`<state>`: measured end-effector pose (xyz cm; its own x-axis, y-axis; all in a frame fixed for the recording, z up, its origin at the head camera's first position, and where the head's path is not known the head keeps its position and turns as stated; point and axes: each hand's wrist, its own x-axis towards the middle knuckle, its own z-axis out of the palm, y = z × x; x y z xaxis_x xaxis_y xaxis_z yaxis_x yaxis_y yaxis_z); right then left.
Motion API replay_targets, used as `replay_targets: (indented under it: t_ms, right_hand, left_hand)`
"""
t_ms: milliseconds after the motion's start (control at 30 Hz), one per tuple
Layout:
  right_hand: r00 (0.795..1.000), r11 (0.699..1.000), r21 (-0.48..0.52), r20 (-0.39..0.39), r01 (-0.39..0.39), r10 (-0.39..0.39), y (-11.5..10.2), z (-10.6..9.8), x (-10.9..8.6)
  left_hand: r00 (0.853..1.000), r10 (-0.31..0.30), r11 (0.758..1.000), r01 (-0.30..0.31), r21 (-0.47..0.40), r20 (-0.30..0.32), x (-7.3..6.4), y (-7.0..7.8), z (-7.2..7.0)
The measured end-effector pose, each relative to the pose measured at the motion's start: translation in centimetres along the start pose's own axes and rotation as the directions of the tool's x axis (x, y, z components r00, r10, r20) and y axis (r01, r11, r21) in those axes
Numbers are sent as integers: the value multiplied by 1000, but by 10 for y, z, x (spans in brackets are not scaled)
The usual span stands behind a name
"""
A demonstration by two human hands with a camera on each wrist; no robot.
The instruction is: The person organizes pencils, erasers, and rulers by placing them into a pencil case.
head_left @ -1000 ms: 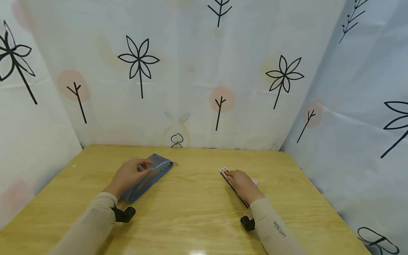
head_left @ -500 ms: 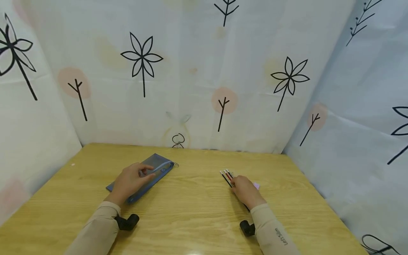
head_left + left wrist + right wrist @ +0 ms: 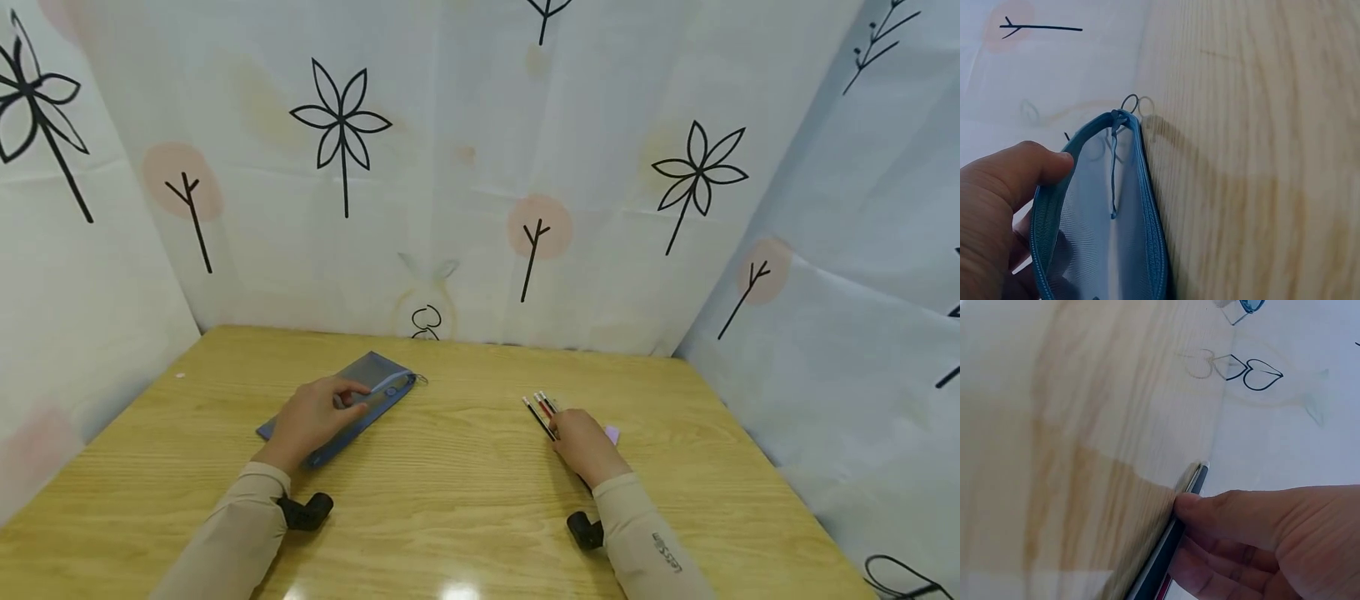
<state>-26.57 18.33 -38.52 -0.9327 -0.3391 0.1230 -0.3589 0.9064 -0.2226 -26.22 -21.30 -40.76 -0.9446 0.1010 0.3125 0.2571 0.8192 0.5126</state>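
Observation:
A blue see-through mesh zip pouch (image 3: 372, 368) lies at left on the table. In the left wrist view its zipped mouth (image 3: 1152, 234) gapes wide, and my left hand (image 3: 997, 194) pinches one edge, thumb outside, other fingers partly hidden behind the mesh. At right, my right hand (image 3: 588, 446) holds a dark pencil (image 3: 535, 412) between thumb and curled fingers, low over the table. Beside that pencil a red pencil (image 3: 543, 406) and another dark one show white ends past the fingers. In the right wrist view the thumb presses on the dark pencil (image 3: 1163, 553), a strip of red under it.
A small light-purple piece (image 3: 612, 434) lies just beyond the right hand. The wooden table (image 3: 450, 467) meets a white patterned cloth wall (image 3: 450, 208) at its back and sides. A wire-like ring (image 3: 1130, 103) hangs at the pouch's zip end.
The right hand has slid back a little along the pencils, showing more of their white ends. The left hand stays at the pouch, whose left corner now shows beside the wrist. The head view has shifted slightly.

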Motion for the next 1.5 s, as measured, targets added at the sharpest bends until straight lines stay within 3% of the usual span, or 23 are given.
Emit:
replay_targets:
  t_ms: [200, 600, 833, 1033, 1267, 1500]
  right_hand:
    - [1000, 1000, 7, -10, -13, 13, -3, 1, 2]
    - [997, 991, 119, 53, -63, 57, -6, -5, 2]
    - [993, 970, 220, 82, -99, 82, 0, -7, 1]
    - [980, 891, 421, 167, -172, 111, 3, -8, 0]
    - [973, 795, 570, 198, -210, 115, 6, -6, -2]
    - [955, 650, 704, 261, -286, 137, 2, -7, -4]
  left_hand:
    - [1000, 5, 1000, -5, 7, 8, -1, 2, -3]
    - [997, 55, 998, -55, -2, -48, 4, 2, -4]
    - [998, 55, 998, -56, -21, -42, 3, 3, -4]
    - [998, 62, 997, -63, -40, -34, 3, 6, -4]
    - [998, 51, 998, -52, -46, -32, 4, 8, -4]
    - [999, 48, 998, -49, -46, -25, 5, 10, -4]
